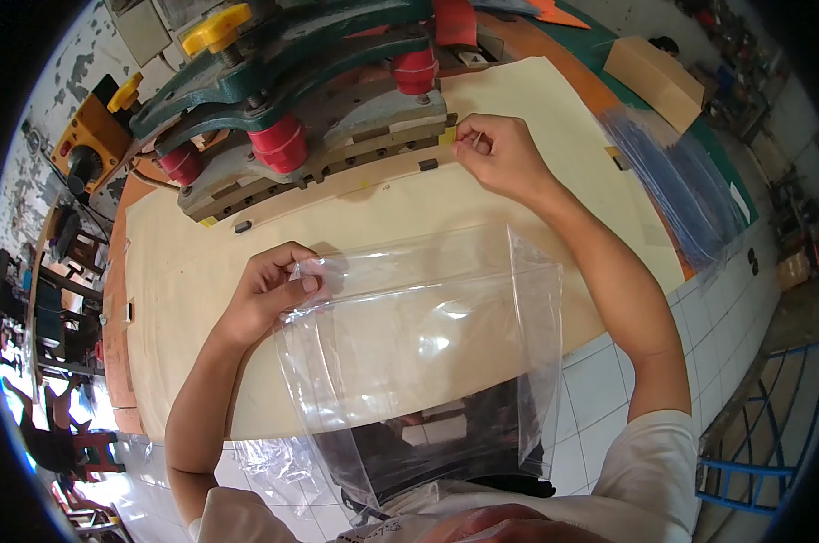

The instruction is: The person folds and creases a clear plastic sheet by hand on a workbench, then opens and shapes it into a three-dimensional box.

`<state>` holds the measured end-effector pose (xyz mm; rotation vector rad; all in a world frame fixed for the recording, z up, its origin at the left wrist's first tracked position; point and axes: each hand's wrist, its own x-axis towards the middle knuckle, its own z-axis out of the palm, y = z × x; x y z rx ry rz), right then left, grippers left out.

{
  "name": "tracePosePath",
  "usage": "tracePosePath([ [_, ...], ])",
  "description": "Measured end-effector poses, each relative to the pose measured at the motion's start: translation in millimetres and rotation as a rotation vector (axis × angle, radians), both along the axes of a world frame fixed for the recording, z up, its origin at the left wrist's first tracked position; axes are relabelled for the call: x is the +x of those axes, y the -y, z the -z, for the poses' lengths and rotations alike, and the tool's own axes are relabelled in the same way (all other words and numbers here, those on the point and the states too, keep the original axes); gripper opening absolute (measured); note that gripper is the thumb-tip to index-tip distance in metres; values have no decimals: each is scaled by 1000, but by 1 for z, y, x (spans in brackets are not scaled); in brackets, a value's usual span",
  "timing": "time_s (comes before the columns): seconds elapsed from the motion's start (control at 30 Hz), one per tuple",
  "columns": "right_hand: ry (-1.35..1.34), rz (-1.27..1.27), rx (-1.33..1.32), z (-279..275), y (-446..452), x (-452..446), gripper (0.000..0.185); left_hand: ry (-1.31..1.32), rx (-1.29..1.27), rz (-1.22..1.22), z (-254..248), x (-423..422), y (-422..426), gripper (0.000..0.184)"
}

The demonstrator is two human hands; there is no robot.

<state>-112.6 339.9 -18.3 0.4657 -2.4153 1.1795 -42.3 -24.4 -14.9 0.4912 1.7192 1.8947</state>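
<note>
My left hand pinches the upper left corner of a clear plastic bag between thumb and fingers. The bag has boxy folded sides and hangs over the near edge of the table toward my lap. Up and to the right, my right hand is closed with thumb and fingertips together. It is beside the right end of the press's long metal bar, near a small yellow piece. Whether those fingers hold anything small, I cannot make out. The bag's upper edge lies below my right hand, apart from it.
A green press with red cylinders and yellow knobs stands at the back. Small dark blocks lie on the cream table sheet. Stacked clear plastic sheets and a cardboard box are at right; a blue metal frame stands lower right.
</note>
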Motion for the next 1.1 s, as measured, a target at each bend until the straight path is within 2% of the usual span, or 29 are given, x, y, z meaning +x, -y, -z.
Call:
tracePosePath([
  [0.8,-74,53,44,2,-2,-3,10,-9,13,11,1,-1,0,18],
  [1.1,25,-34,-36,0,0,1,14,-10,-10,-6,-1,0,0,17],
])
